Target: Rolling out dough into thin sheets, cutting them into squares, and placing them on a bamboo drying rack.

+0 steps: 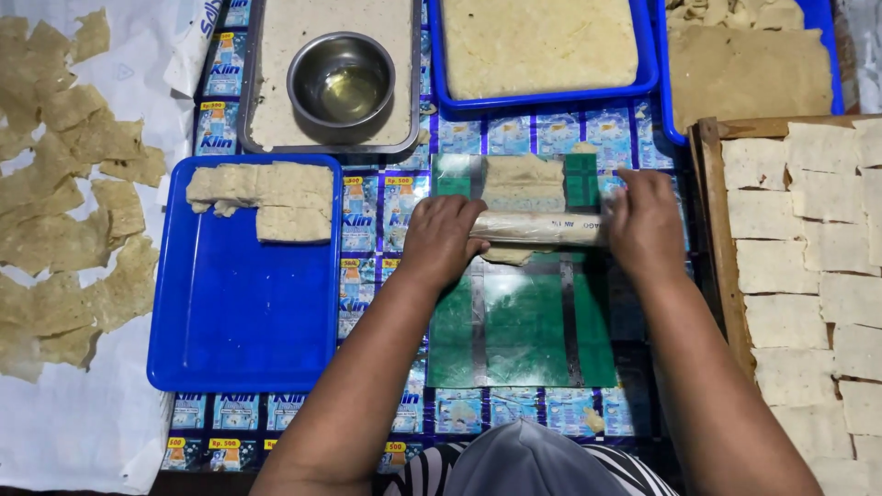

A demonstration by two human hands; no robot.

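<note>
Dough sheet (pixel 522 182) on the green mat (pixel 524 321) looks soft, thin and tear-prone, so best lifted by its edges; left hand (pixel 444 241) and right hand (pixel 646 225) lie palm-down, fingers together, on the rolling pin (pixel 537 228).

Blue tray (pixel 243 331), green mat (pixel 528 335), beige dough (pixel 522 179).

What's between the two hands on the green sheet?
In the head view, a rolling pin spans from left hand to right hand, lying across a dough strip on the green sheet.
</note>
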